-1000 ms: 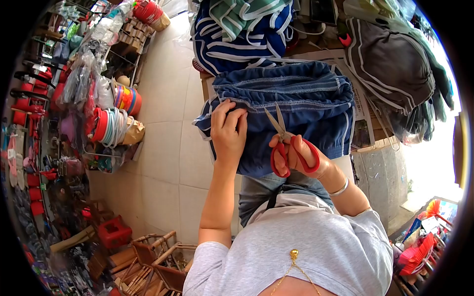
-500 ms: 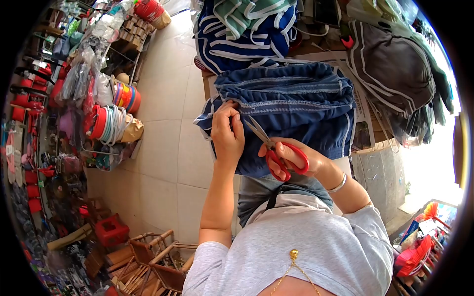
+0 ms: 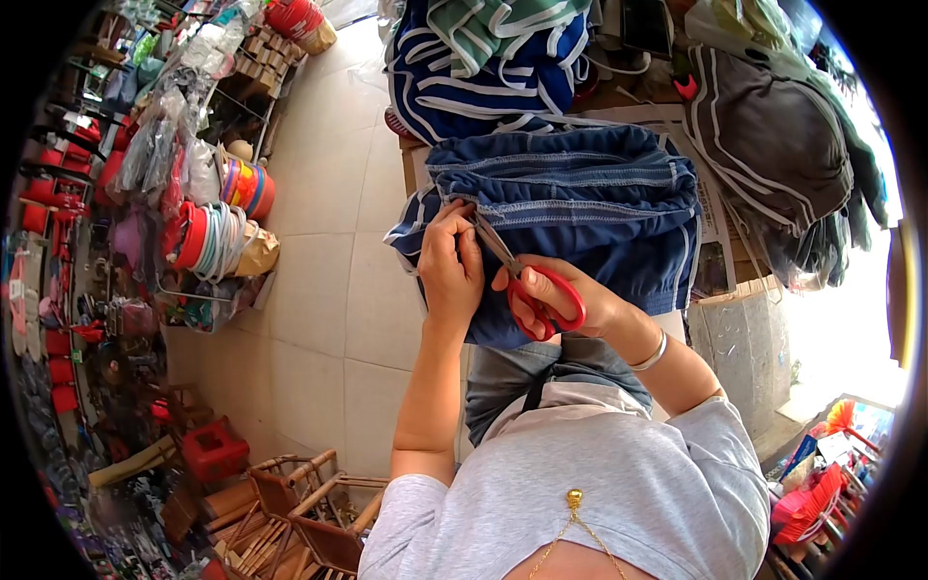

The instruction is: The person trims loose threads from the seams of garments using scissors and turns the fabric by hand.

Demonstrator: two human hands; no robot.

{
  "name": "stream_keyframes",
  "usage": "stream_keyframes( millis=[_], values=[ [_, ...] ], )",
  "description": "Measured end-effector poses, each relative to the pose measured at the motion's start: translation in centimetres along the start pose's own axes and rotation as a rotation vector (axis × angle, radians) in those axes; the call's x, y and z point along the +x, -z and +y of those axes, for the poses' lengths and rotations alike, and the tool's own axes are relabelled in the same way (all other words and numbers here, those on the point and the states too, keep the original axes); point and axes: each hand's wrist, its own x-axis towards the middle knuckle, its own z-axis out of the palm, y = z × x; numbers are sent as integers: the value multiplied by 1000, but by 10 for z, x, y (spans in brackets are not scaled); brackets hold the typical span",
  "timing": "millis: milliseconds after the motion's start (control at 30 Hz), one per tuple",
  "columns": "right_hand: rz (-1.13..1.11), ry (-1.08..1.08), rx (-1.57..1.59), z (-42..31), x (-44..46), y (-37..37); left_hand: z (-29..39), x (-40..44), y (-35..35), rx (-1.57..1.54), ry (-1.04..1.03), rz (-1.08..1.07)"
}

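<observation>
A dark blue garment (image 3: pixel 580 232) with white stitching and white side stripes lies in front of me, its gathered waistband toward the far side. My left hand (image 3: pixel 450 261) pinches the cloth near the garment's left end, at the seam. Red-handled scissors (image 3: pixel 570 311) are in my right hand (image 3: pixel 553 295), with fingers through the handle loops. The blades point up and left, and their tips reach the seam beside my left fingertips. Whether the tips touch a thread is too small to tell.
Striped blue and green clothes (image 3: pixel 483 77) are piled beyond the garment. A dark grey garment (image 3: pixel 768 135) lies at the right. Shelves with red goods and coiled cable (image 3: pixel 220 246) stand left. Wooden chairs (image 3: pixel 319 512) are at the lower left, a red stool (image 3: pixel 215 449) beside them.
My right hand has moved left with the scissors, bringing the blades from the middle of the garment to my left fingertips. The blades have come closer together. My left hand stays on the cloth.
</observation>
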Motion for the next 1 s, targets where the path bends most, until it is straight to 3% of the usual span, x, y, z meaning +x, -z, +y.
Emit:
stream_keyframes(
  millis=[333, 533, 667, 1000],
  values=[
    [28, 39, -20, 4, -3, 3, 0, 0, 0, -20, -2, 4],
    [-86, 144, 13, 9, -27, 6, 4, 0, 3, -36, -36, 32],
    [-29, 212, 42, 11, -51, 15, 16, 8, 2, 85, -212, 33],
    [70, 212, 44, 3, -69, 25, 22, 20, -11, 108, -191, -116]
  ],
)
